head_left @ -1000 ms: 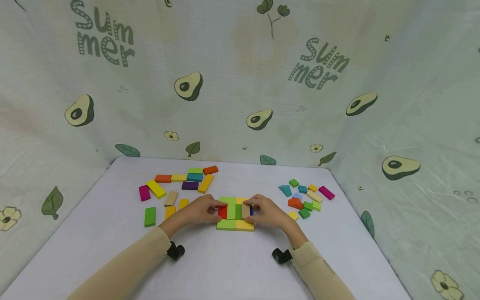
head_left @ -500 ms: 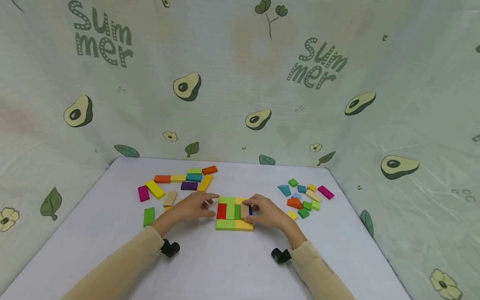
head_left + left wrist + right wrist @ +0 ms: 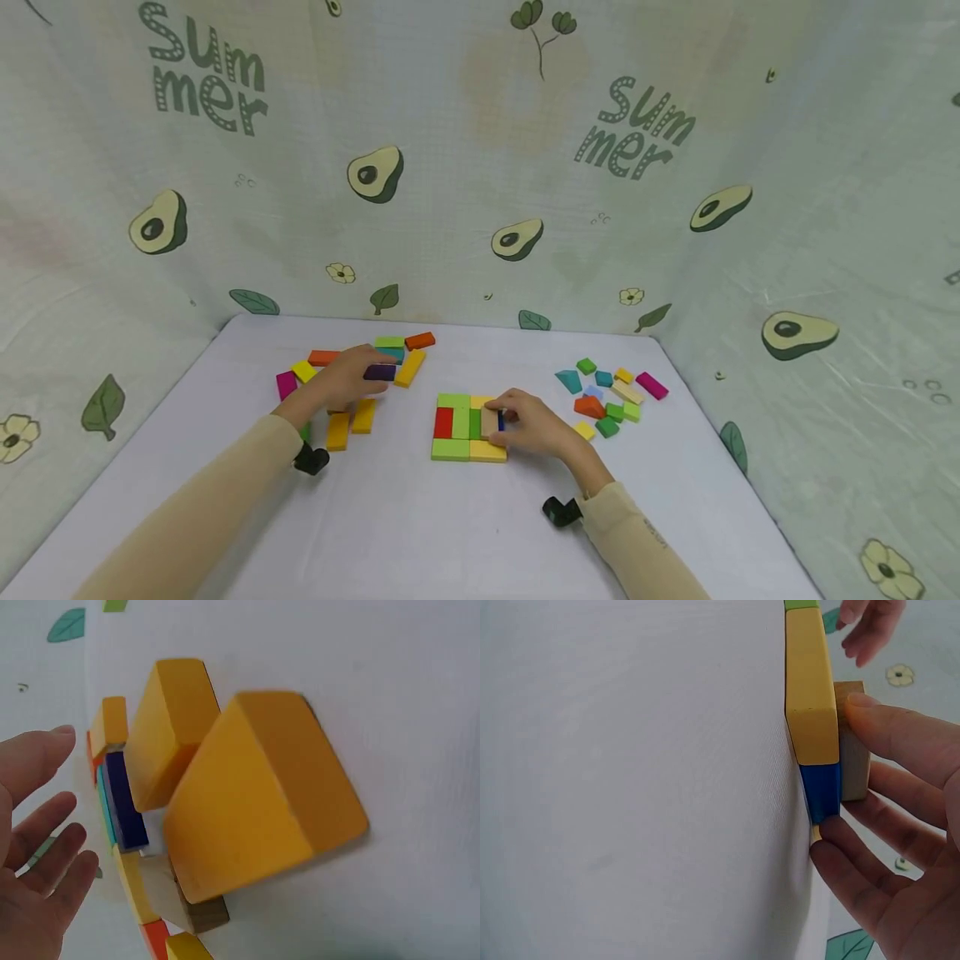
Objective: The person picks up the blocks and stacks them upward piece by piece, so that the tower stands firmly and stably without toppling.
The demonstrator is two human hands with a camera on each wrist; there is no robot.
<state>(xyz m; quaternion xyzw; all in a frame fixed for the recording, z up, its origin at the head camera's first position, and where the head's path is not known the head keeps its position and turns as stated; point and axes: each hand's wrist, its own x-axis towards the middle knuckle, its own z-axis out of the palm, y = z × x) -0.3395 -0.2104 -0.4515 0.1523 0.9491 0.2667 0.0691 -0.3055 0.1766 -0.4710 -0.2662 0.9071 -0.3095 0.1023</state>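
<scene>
My left hand point(image 3: 341, 379) is over the left group of blocks, its fingers spread close above a dark purple block point(image 3: 380, 372). In the left wrist view, a gap shows between those fingers and the purple block point(image 3: 129, 806). My right hand point(image 3: 538, 427) pinches a plain wooden block point(image 3: 489, 423) between thumb and fingers, on the right part of a flat rectangle of blocks. That rectangle has a red block point(image 3: 443, 422), light green blocks point(image 3: 451, 450) and a yellow block point(image 3: 488, 451). From the right wrist, a blue block point(image 3: 822, 791) shows beside the wooden one, fingertips at its end.
Two orange-yellow blocks point(image 3: 363, 416) lie nearest the rectangle on the left. A green block, partly hidden, is under my left wrist. Several small blocks, among them a red-orange one point(image 3: 589, 407) and a magenta one point(image 3: 652, 384), lie at the right. Printed cloth point(image 3: 450, 275) hangs behind the table.
My left hand has let go of the rectangle's left side and moved left and away to the purple block. My right hand stays on the wooden block.
</scene>
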